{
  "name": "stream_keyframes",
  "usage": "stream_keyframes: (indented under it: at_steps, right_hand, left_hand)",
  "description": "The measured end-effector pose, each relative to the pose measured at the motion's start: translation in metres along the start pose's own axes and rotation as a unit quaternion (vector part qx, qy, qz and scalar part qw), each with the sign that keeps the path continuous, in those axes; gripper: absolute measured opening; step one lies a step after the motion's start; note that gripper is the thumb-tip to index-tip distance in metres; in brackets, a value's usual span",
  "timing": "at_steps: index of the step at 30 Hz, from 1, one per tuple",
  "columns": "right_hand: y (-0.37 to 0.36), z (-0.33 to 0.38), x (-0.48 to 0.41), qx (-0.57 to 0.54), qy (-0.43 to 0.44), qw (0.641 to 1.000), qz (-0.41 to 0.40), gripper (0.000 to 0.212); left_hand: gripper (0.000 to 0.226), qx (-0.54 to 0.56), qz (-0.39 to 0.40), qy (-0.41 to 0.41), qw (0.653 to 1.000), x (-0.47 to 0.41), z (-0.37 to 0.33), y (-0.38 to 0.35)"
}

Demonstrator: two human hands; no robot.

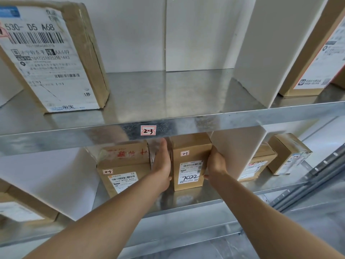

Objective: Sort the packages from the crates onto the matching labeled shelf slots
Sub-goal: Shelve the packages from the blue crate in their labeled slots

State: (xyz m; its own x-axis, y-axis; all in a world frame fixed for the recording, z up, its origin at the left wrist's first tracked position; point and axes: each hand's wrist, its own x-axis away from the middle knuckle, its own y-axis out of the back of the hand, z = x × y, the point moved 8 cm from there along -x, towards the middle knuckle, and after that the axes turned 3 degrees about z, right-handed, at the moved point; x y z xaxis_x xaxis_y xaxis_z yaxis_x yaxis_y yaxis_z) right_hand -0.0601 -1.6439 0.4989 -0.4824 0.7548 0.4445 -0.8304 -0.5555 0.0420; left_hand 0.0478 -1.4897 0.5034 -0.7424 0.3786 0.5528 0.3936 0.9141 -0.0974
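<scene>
Head: 7022 box [189, 165] sits in slot [186, 200].

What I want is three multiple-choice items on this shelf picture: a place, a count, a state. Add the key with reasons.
1. Where does the 7022 box stand?
A. On the top shelf. B. Under the 2-3 shelf label. C. In a crate.
2. How many boxes show a 2-3 sticker?
A. One. B. Two. C. Four.
3. What touches the 7022 box?
A. Neither hand. B. One hand only. C. Both hands.
Key: 1 B, it stands on the lower shelf beneath that label; 2 B, the 7022 box and the left box each bear one; 3 C, the left hand lies on its left side, the right hand on its right.
</scene>
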Motion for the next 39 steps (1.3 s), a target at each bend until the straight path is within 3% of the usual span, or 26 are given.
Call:
stream_keyframes:
  at_steps: [6,14,23,39]
  right_hand:
    - [-0.001,-0.009,0.002,0.000,-0.018,1.000,0.011,0.049]
    - [0.013,-0.015,0.003,0.018,-0.022,1.000,-0.003,0.051]
    - [0.015,-0.021,0.001,-0.010,-0.030,0.999,0.016,0.045]
    - [-0.001,-0.022,0.003,0.008,-0.042,0.997,0.058,0.050]
  left_hand:
    - [0.072,0.022,0.038,0.040,0.998,0.001,0.010,-0.009]
    - [0.066,0.030,0.025,0.022,0.999,0.008,0.007,-0.016]
    - [0.077,0.004,0.014,0.026,1.000,0.017,0.008,-0.015]
    - [0.058,-0.016,-0.021,0.035,0.999,0.033,0.009,-0.007]
